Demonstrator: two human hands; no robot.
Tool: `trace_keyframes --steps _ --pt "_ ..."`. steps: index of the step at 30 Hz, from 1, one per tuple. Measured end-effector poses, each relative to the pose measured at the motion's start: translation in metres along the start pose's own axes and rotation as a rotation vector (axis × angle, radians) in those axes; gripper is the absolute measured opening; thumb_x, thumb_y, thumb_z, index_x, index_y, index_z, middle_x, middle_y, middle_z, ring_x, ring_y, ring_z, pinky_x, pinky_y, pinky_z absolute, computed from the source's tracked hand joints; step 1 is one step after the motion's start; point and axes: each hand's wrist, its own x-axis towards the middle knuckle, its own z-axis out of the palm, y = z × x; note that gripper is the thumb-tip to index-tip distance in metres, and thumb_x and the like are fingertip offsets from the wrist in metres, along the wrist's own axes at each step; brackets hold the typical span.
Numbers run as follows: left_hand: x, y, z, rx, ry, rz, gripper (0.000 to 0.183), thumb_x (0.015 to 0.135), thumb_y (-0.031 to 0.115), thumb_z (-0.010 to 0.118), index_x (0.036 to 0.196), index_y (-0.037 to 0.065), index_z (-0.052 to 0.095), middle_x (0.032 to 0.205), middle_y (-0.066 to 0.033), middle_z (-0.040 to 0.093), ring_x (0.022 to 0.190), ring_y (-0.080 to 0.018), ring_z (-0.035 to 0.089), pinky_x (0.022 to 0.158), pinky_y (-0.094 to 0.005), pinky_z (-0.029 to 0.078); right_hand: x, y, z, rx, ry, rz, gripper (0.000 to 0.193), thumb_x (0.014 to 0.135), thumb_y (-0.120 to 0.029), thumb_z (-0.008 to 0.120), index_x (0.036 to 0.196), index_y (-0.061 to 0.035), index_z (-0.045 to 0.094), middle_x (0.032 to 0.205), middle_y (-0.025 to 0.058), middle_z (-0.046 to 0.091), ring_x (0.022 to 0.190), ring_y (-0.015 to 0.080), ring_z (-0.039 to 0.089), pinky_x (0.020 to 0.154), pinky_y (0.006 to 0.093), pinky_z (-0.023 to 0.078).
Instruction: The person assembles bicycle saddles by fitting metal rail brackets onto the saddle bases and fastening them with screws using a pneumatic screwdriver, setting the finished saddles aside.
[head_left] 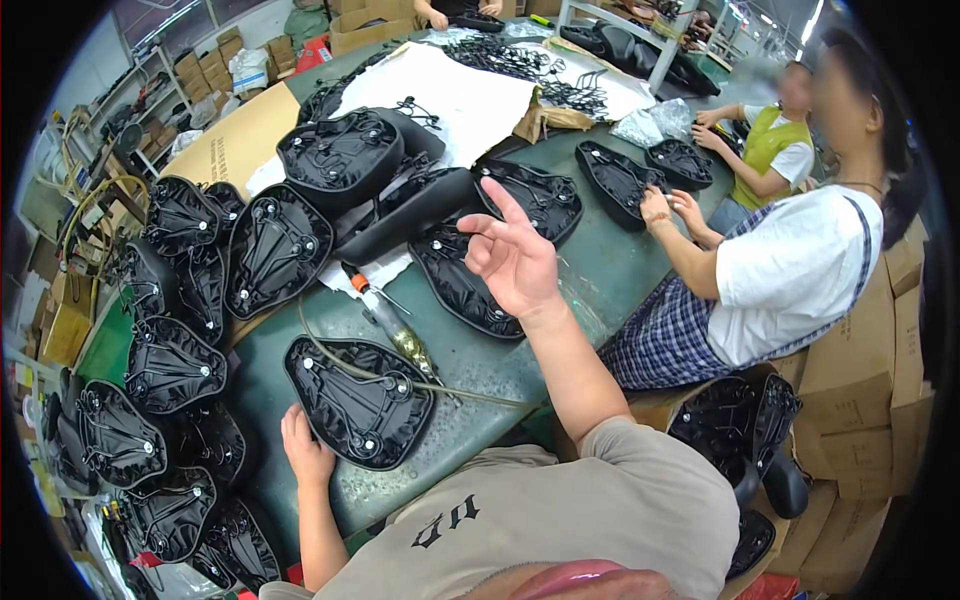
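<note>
A black bicycle saddle (355,400) lies upside down on the green worktable, its metal rails and underside showing. My left hand (306,447) rests beside its left edge with the fingers stretched out, and nothing shows in it. Raised over the table, my right hand (512,262) is open and holds nothing, its fingers apart and partly bent. Beneath and behind it lie more upturned saddles (455,285). A power screwdriver (395,330) with an orange band lies just beyond the near saddle, and a thin hose (480,396) runs across that saddle.
Upturned saddles (175,365) are piled along the left, with others (340,155) stacked ahead. White sheeting (440,100) bears black wire parts (540,75). At right, a person in a white shirt (790,250) handles a saddle (612,185); another wears a green vest (775,150). Cartons (850,400) stand behind.
</note>
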Motion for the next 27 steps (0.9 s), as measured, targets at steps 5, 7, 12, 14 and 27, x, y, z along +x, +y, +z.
trace_keyframes --steps 5,7,12,14,27 --pt "0.008 0.003 -0.002 0.027 0.055 0.043 0.033 0.080 0.013 0.071 0.108 -0.003 0.064 0.120 -0.0220 0.062 0.107 -0.0431 0.058 0.092 -0.0479 0.049 0.028 0.004 0.007 -0.008 -0.434 -0.049 0.077 0.096 -0.002 0.052 0.165 -0.0164 0.021 0.105 0.0235 0.070 0.047 0.0060 0.041 0.045 0.0213 0.036" --pt "0.007 0.004 -0.003 0.025 0.047 0.020 0.033 0.080 0.014 0.071 0.108 -0.002 0.064 0.120 -0.0212 0.063 0.107 -0.0426 0.058 0.092 -0.0476 0.049 0.032 0.002 0.013 0.004 -0.499 -0.056 0.078 0.096 -0.001 0.052 0.165 -0.0166 0.020 0.106 0.0244 0.069 0.046 0.0049 0.039 0.044 0.0206 0.036" --pt "0.008 0.003 -0.003 0.043 0.041 0.021 0.033 0.080 0.015 0.071 0.108 -0.002 0.064 0.119 -0.0210 0.063 0.106 -0.0424 0.058 0.092 -0.0478 0.049 0.037 -0.002 0.024 -0.045 -0.632 -0.125 0.078 0.097 -0.004 0.054 0.165 -0.0148 0.019 0.107 0.0264 0.068 0.046 0.0042 0.039 0.045 0.0189 0.037" --pt "0.005 0.002 -0.001 0.035 -0.016 -0.028 0.041 0.080 0.015 0.071 0.114 -0.006 0.062 0.123 -0.0239 0.061 0.113 -0.0451 0.057 0.098 -0.0476 0.048 0.038 -0.003 0.026 -0.024 -0.626 -0.107 0.077 0.097 -0.005 0.054 0.165 -0.0143 0.019 0.107 0.0268 0.068 0.046 0.0042 0.039 0.045 0.0187 0.037" --pt "0.011 -0.003 0.001 0.066 0.031 -0.004 0.039 0.080 0.015 0.071 0.113 -0.004 0.064 0.122 -0.0218 0.062 0.109 -0.0433 0.058 0.094 -0.0478 0.049 0.009 0.013 0.064 -0.194 -0.957 -0.196 0.021 0.099 -0.016 0.064 0.091 0.0028 0.066 0.080 0.0175 0.070 0.053 0.0107 0.052 0.048 0.0257 0.040"
